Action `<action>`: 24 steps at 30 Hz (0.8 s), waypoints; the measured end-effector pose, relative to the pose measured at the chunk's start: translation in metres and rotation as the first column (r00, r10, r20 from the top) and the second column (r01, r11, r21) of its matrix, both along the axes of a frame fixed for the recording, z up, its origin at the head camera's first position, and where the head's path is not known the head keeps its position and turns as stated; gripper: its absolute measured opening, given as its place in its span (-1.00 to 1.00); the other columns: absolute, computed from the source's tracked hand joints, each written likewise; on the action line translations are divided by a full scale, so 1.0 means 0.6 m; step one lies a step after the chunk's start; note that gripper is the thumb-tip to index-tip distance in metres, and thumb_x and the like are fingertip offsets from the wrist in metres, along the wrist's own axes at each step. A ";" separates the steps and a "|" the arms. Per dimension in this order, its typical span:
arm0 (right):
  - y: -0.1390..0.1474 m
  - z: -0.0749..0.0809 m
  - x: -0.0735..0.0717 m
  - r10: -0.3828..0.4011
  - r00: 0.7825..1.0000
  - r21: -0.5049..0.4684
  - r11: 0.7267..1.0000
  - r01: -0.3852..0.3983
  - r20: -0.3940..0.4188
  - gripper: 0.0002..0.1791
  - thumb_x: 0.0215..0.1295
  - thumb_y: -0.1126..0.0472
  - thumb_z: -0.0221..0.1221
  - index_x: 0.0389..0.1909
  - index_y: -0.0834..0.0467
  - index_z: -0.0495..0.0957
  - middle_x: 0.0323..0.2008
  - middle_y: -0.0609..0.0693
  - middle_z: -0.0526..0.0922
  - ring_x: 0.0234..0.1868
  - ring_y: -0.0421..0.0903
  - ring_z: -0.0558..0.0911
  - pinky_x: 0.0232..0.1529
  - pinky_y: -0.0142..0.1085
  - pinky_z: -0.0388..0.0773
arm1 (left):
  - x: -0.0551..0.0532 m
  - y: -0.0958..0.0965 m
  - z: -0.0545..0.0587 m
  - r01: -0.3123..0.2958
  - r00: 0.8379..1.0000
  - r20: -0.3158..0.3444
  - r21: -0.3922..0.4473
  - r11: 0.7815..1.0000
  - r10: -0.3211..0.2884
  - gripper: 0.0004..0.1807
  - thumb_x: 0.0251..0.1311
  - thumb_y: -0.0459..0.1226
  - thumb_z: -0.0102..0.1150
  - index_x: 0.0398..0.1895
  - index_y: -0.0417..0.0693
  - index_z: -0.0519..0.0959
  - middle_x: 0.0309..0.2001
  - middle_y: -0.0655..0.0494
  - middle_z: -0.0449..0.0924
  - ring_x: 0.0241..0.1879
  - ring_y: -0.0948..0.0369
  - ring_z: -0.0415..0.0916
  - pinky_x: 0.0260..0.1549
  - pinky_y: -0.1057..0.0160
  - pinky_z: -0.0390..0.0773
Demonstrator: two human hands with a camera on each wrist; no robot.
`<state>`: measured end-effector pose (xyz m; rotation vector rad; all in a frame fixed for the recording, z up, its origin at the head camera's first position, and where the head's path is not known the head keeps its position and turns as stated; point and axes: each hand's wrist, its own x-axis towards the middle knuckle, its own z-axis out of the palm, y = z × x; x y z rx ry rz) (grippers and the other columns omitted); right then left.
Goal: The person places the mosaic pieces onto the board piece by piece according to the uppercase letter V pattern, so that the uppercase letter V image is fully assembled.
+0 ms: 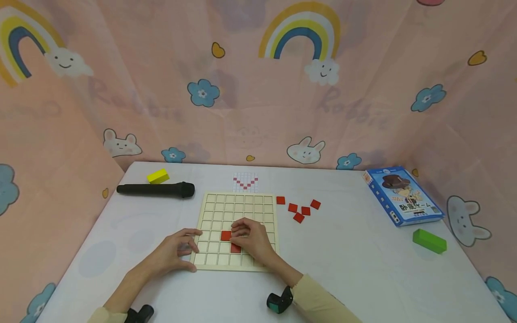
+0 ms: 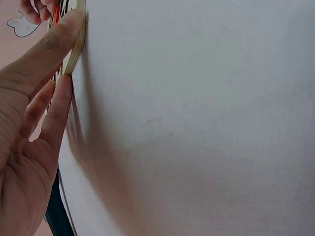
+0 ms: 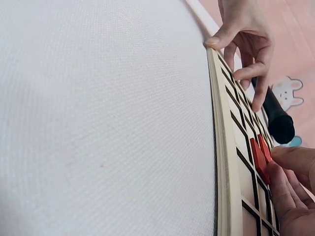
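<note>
A cream grid board (image 1: 214,260) lies on the white table with two red tiles in its cells: one upper left (image 1: 225,236), the other a row nearer and one column right (image 1: 235,248). My left hand (image 1: 173,251) rests against the board's left side, thumb at the near left corner, fingers spread along the edge. Over the board, my right hand (image 1: 254,240) is bent down, thumb and fingertips pinching at the right end of the upper-left tile. In the right wrist view these fingertips meet the red tiles (image 3: 259,160); their exact contact is partly hidden.
Several loose red tiles (image 1: 305,211) lie right of the board. Behind it is a pattern card (image 1: 245,182) with a pink V. A black microphone (image 1: 157,190) and yellow block (image 1: 158,176) lie back left; a blue box (image 1: 404,195) and green block (image 1: 430,241) are at right.
</note>
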<state>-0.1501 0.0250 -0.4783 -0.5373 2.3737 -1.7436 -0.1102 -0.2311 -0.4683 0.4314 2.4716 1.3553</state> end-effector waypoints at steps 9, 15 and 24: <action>0.006 0.005 -0.001 -0.030 0.999 0.029 0.999 0.030 0.011 -0.70 0.07 0.41 0.35 -0.15 0.29 0.57 -0.27 0.07 0.65 -0.33 -0.16 0.68 -0.20 -0.50 0.66 | 0.000 0.001 0.005 0.003 1.000 -0.016 -0.004 1.000 -0.003 -0.60 -0.38 -0.38 0.59 -0.42 -0.07 0.56 0.26 -0.17 0.31 0.25 -0.24 0.25 -0.03 0.32 0.64; 0.021 0.005 -0.005 -0.054 0.997 0.031 0.998 0.053 0.048 -0.69 0.09 0.40 0.34 -0.10 0.26 0.58 -0.20 0.08 0.65 -0.28 -0.14 0.69 -0.17 -0.43 0.69 | 0.001 0.001 0.006 0.005 1.000 -0.022 -0.001 1.000 -0.005 -0.59 -0.39 -0.38 0.59 -0.42 -0.08 0.55 0.26 -0.18 0.31 0.24 -0.25 0.26 -0.03 0.33 0.64; 0.050 0.009 -0.003 -0.104 0.993 0.029 0.994 0.102 0.063 -0.70 0.11 0.39 0.33 -0.10 0.26 0.58 -0.18 0.11 0.66 -0.26 -0.09 0.69 -0.15 -0.40 0.69 | 0.002 0.000 0.001 0.010 0.999 -0.031 -0.015 1.000 -0.011 -0.59 -0.39 -0.36 0.60 -0.42 -0.06 0.55 0.25 -0.16 0.32 0.23 -0.23 0.29 -0.03 0.34 0.63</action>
